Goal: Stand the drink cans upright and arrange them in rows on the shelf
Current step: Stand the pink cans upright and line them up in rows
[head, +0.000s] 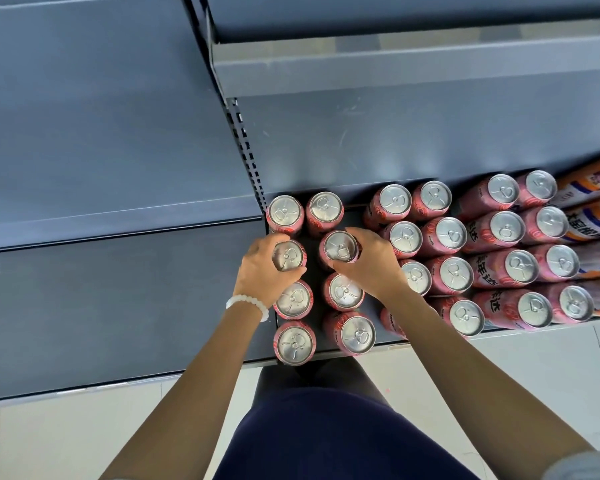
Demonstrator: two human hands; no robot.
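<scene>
A grey metal shelf (326, 161) sits low before me over a pale tiled floor (499, 375), with a bare grey shelf bay (101, 289) to its left. On the left of the shelf stand two columns of pink drink cans, four in each, eight in all, every one upright with its silver lid facing me. My left hand (260, 268) curls its fingers round the second can of the left column (288, 255); a white bead bracelet (248, 305) circles that wrist. My right hand (371, 261) wraps its fingers and thumb round the second can of the right column (340, 246). To the right I count some sixteen more upright pink cans (482, 258) in rows, one partly hidden behind my forearm. Orange-and-white packets (593, 202) lie at the far right.
</scene>
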